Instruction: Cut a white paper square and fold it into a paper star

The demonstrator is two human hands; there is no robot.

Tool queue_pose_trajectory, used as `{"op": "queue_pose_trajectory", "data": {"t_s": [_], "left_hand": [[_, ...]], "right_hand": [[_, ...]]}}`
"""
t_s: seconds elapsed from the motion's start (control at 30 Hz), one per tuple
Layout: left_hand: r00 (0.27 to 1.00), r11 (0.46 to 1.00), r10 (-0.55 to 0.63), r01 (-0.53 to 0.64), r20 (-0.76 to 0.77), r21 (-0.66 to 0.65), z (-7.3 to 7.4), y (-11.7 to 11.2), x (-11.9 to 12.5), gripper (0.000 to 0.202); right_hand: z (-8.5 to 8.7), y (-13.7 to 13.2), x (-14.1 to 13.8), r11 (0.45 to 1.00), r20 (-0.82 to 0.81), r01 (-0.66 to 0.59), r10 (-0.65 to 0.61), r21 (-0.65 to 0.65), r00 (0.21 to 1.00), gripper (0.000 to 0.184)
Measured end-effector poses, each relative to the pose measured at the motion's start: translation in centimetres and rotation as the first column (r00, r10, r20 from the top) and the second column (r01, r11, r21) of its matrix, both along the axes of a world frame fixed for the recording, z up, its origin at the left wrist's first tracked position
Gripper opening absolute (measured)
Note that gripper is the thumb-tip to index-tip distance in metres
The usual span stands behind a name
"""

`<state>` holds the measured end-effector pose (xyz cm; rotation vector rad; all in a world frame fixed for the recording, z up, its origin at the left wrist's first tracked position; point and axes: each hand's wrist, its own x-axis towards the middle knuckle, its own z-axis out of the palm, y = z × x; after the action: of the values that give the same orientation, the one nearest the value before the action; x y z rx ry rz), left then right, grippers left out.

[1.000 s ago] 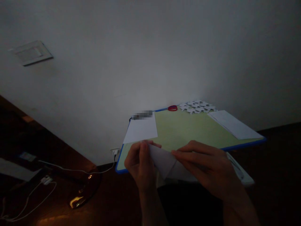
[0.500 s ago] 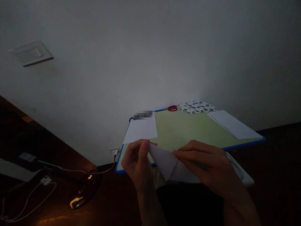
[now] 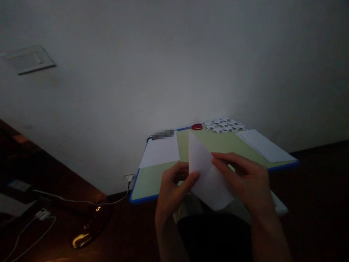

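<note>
A folded sheet of white paper [image 3: 207, 182] is held up in front of me, with a pointed top and a crease running across it. My left hand [image 3: 174, 189] pinches its left edge, the thumb on the near face and the other fingers behind. On the right edge, the thumb and fingertips of my right hand [image 3: 242, 178] are closed on the paper. The sheet is above my lap, at the near edge of the green table [image 3: 152, 183].
Along the table's back lie red-handled scissors [image 3: 196, 126] and a cluster of small folded paper pieces [image 3: 225, 124]. White sheets [image 3: 267, 145] rest at right, another white sheet [image 3: 160, 151] at left. A blurred dark object [image 3: 163, 134] sits behind it. A plugged-in cable [image 3: 129, 179] hangs left.
The folded paper has turned more upright, its point now facing up. My left hand has shifted from the paper's corner to its left edge; the right hand still grips the right side.
</note>
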<state>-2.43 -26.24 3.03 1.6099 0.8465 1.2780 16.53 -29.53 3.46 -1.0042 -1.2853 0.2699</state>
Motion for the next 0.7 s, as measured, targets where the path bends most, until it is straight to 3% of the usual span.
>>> {"op": "queue_pose_trajectory", "data": {"t_s": [0.1, 0.43, 0.7], "left_hand": [[0.999, 0.998, -0.042, 0.041, -0.023, -0.049, -0.06, 0.19, -0.57, 0.018], [0.999, 0.993, -0.023, 0.027, 0.043, -0.118, -0.28, 0.33, -0.85, 0.017], [0.999, 0.994, -0.008, 0.014, 0.054, -0.108, -0.64, 0.55, -0.95, 0.017]], "right_hand": [[-0.1, 0.3, 0.12, 0.999, -0.044, 0.028, -0.029, -0.022, 0.999, 0.011], [-0.57, 0.75, -0.05, 0.997, -0.106, 0.032, -0.039, -0.069, 0.994, 0.011], [-0.65, 0.86, -0.02, 0.991, -0.147, 0.063, -0.079, -0.114, 0.986, 0.011]]}}
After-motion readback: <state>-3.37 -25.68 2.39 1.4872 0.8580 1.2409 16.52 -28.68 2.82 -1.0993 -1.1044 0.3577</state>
